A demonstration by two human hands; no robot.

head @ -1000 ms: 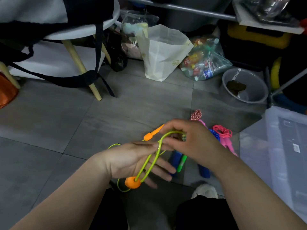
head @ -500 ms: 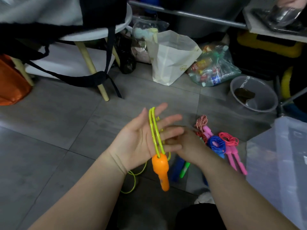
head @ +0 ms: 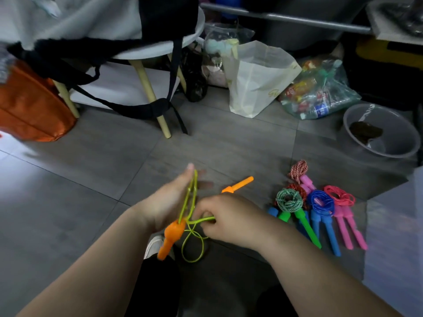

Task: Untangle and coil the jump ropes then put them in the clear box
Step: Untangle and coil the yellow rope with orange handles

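My left hand (head: 169, 200) is held flat with fingers straight, and loops of the yellow-green jump rope (head: 191, 197) run around it. One orange handle (head: 171, 239) hangs below the palm. The other orange handle (head: 238, 184) sticks out beyond my right hand (head: 229, 216), which pinches the rope beside the left palm. A slack loop of the same rope hangs under both hands. Several coiled ropes lie on the floor to the right: green (head: 288, 200), blue (head: 320, 203), pink (head: 340, 195), red-white (head: 298, 169). The clear box (head: 396, 225) sits at the right edge.
A white stool with wooden legs (head: 146, 88) and black straps stands at the back left, beside an orange bag (head: 29, 106). A paper bag (head: 254, 81), a plastic bag of bottles (head: 318, 90) and a grey bowl (head: 380, 131) line the back. Grey floor tiles lie in front.
My right hand moved from behind the left palm down to its base, pulling the rope around. The second orange handle swung out to the right. The camera shifted slightly.
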